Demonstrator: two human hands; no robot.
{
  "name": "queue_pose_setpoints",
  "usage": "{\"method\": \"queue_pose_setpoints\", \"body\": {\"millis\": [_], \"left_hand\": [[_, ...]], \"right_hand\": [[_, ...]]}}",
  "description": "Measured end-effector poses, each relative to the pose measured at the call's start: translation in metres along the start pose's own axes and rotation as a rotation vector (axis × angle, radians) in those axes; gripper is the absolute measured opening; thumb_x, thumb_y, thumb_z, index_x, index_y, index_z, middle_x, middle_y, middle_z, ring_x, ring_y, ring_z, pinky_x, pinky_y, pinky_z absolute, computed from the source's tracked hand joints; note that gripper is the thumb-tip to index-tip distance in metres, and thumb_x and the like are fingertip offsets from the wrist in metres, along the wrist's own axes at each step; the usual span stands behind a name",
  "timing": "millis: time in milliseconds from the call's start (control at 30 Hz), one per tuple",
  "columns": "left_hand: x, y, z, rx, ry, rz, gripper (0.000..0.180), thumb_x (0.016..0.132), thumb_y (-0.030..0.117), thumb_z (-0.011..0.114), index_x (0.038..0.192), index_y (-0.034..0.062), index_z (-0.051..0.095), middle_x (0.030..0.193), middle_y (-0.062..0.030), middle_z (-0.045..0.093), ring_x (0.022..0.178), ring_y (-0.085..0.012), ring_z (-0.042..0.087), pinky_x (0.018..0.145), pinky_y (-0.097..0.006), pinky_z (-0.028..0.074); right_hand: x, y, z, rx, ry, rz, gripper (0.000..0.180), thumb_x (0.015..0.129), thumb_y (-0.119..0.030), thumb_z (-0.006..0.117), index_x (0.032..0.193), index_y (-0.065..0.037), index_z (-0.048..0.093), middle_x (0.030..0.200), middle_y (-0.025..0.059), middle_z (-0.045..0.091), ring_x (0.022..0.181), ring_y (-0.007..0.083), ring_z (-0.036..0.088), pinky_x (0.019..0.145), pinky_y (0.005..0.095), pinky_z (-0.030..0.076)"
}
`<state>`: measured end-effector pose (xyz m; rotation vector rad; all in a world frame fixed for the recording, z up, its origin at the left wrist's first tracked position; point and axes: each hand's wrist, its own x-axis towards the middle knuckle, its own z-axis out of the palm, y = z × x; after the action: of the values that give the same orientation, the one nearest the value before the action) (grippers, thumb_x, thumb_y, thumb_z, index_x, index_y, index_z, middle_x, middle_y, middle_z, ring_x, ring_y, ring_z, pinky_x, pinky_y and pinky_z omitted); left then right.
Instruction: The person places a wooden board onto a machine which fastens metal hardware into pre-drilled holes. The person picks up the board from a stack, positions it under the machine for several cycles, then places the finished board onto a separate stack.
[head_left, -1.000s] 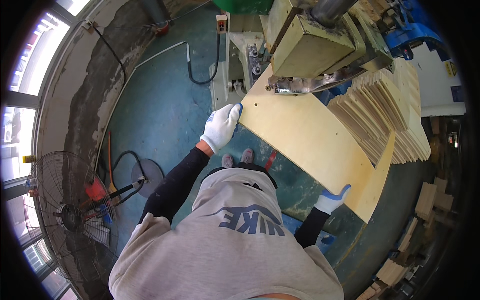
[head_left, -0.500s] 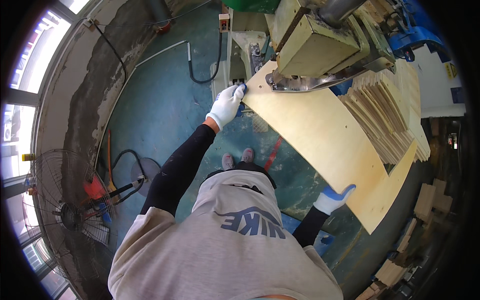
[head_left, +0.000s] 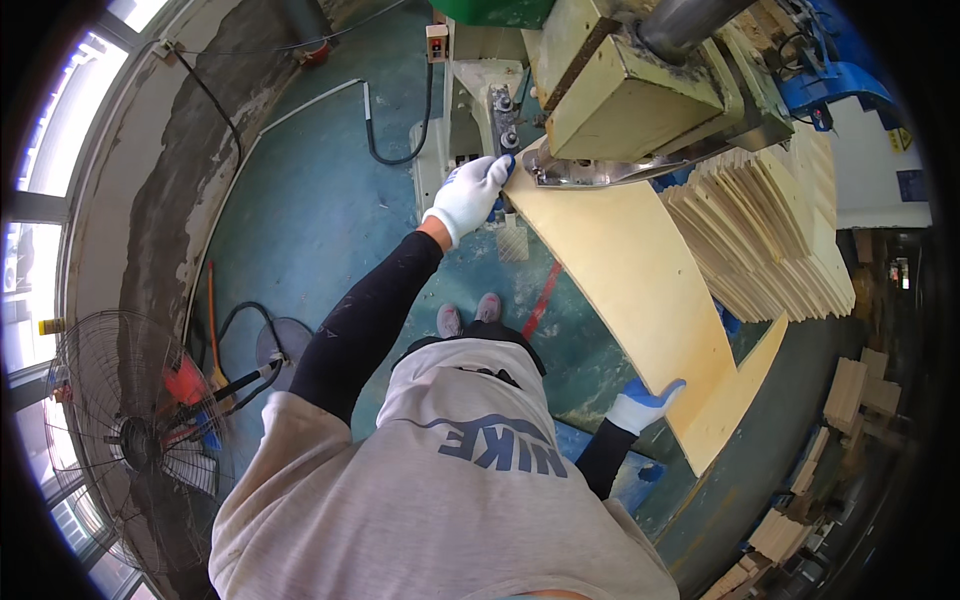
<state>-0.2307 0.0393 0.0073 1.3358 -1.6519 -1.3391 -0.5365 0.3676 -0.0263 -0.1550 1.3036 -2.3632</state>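
Note:
A long, curved plywood sheet (head_left: 625, 265) with a notched lower right end lies under the head of a large pale-green machine (head_left: 635, 95). A curved metal die or blade (head_left: 610, 172) below that head covers part of the sheet's far end. My left hand (head_left: 472, 195), in a white and blue glove, pinches the far left corner of the plywood. At the near edge, my right hand (head_left: 642, 404), gloved alike, grips the sheet with the thumb on top and the fingers hidden beneath.
A stack of cut plywood pieces (head_left: 750, 225) stands right of the machine. On the left are a floor fan (head_left: 135, 440) and a control box on a cable (head_left: 437, 43). Wood offcuts (head_left: 845, 395) lie at the right. A blue board (head_left: 635, 480) lies near my right arm.
The plywood's near end has swung left, and my right hand has moved left with it. My left hand has shifted slightly right, still on the far corner.

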Motion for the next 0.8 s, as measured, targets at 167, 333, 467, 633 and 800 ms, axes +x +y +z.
{"method": "queue_pose_setpoints", "body": {"millis": [167,333,467,633,800], "left_hand": [[-0.019,-0.001,-0.008,0.010,-0.020,-0.028,0.058,0.106,0.049,0.046,0.114,-0.0060,0.062,0.077,-0.0064,0.059,0.069,-0.0128,0.053,0.065,-0.033,0.049],[-0.016,-0.023,0.003,0.065,0.047,0.043,0.058,0.106,0.049,0.045,0.115,-0.0051,0.062,0.079,-0.0096,0.061,0.071,-0.0164,0.056,0.068,-0.034,0.049],[-0.015,-0.013,0.000,0.028,-0.005,-0.022,0.058,0.106,0.050,0.045,0.114,-0.0051,0.062,0.078,-0.0091,0.059,0.069,-0.0167,0.054,0.067,-0.035,0.049],[-0.019,-0.009,-0.002,0.058,-0.014,-0.040,0.057,0.107,0.048,0.045,0.109,-0.0060,0.061,0.074,-0.0090,0.056,0.067,-0.0160,0.052,0.065,-0.035,0.048],[-0.019,-0.013,0.004,0.099,0.021,0.068,0.056,0.107,0.047,0.045,0.112,-0.0066,0.061,0.076,-0.0112,0.056,0.070,-0.0169,0.052,0.067,-0.034,0.048]], "right_hand": [[-0.009,-0.004,0.004,0.008,0.010,0.020,0.057,0.107,-0.040,0.047,0.147,0.000,0.044,0.151,0.0144,0.048,0.135,0.0272,0.049,0.115,0.0400,0.036],[0.003,-0.008,0.007,0.053,-0.004,0.049,0.060,0.107,-0.043,0.046,0.149,0.000,0.043,0.153,0.0131,0.046,0.136,0.0276,0.047,0.116,0.0406,0.035],[0.006,-0.015,0.020,0.023,0.017,0.030,0.058,0.108,-0.042,0.044,0.149,-0.002,0.042,0.154,0.0125,0.045,0.138,0.0273,0.046,0.118,0.0414,0.033],[0.003,-0.015,0.033,-0.035,0.012,0.018,0.057,0.108,-0.042,0.044,0.148,-0.001,0.043,0.152,0.0129,0.048,0.137,0.0275,0.047,0.117,0.0410,0.034],[0.016,-0.012,0.017,0.002,0.016,0.000,0.056,0.108,-0.041,0.045,0.149,-0.002,0.043,0.153,0.0124,0.047,0.138,0.0273,0.046,0.117,0.0415,0.035]]}}
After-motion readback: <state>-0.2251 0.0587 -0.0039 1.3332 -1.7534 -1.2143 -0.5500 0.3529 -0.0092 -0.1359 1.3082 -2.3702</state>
